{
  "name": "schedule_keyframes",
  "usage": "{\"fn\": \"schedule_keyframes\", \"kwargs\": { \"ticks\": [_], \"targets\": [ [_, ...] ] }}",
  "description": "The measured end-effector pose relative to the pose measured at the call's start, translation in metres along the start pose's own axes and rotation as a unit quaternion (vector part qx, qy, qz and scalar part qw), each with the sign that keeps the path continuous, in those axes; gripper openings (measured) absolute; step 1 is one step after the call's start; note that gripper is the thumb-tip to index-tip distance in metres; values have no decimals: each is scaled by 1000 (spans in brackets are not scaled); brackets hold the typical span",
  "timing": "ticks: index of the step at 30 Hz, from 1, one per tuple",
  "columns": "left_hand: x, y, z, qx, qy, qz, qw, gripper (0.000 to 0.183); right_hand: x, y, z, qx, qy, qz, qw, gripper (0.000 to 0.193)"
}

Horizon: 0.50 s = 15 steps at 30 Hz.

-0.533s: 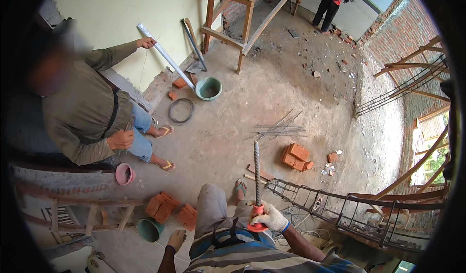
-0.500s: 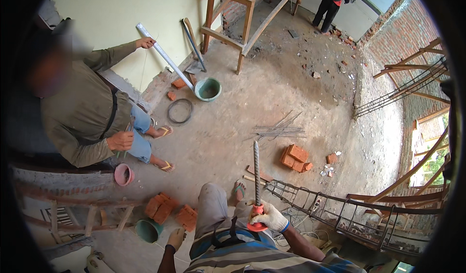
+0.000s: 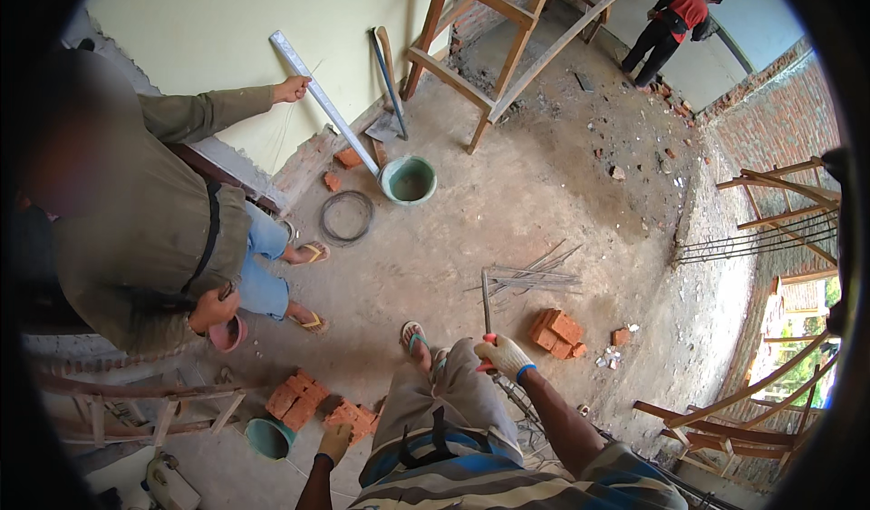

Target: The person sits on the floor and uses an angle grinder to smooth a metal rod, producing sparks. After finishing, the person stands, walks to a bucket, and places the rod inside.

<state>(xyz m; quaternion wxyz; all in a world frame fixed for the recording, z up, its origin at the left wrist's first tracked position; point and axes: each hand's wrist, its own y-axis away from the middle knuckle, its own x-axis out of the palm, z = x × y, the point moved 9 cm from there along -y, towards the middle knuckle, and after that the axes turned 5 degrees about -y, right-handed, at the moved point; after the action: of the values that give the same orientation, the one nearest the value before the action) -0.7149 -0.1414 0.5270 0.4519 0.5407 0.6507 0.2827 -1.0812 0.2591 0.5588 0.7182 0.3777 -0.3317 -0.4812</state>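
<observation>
My right hand (image 3: 504, 358), in a pale glove with a blue cuff, is closed round the red grip of a chisel (image 3: 487, 303). The chisel's grey steel shaft points forward, its tip overlapping some thin rods on the floor in view. My left hand (image 3: 334, 441), in a tan glove, hangs low at my left side, beside a stack of orange bricks (image 3: 352, 418); its fingers are too hidden to read. A co-worker on the left holds a long pale straightedge (image 3: 313, 84) against the wall. That person's other hand (image 3: 215, 309) overlaps a pink bucket (image 3: 228, 333).
A green bucket (image 3: 408, 181), a wire coil (image 3: 346, 217) and a shovel (image 3: 387, 128) lie ahead left. Thin steel rods (image 3: 535, 277) and bricks (image 3: 557, 331) are ahead right. Wooden trestles (image 3: 494, 43) stand at the back, where another person (image 3: 675, 25) works. A second green bucket (image 3: 269, 437) is near my left.
My right hand has moved slightly right and forward, and the chisel leans away from me. My foot has stepped forward. The co-worker's lower hand has moved down and left, over the pink bucket.
</observation>
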Motion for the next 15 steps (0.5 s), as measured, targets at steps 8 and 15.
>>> {"fn": "schedule_keyframes", "kwargs": {
  "ticks": [8,15],
  "targets": [
    [-41,33,8,-168,191,-121,960,45,22,-182,127,-27,-17,117,993,22],
    [49,71,10,45,-166,-73,982,46,32,-400,191,-75,173,108,976,19]
  ]
}}
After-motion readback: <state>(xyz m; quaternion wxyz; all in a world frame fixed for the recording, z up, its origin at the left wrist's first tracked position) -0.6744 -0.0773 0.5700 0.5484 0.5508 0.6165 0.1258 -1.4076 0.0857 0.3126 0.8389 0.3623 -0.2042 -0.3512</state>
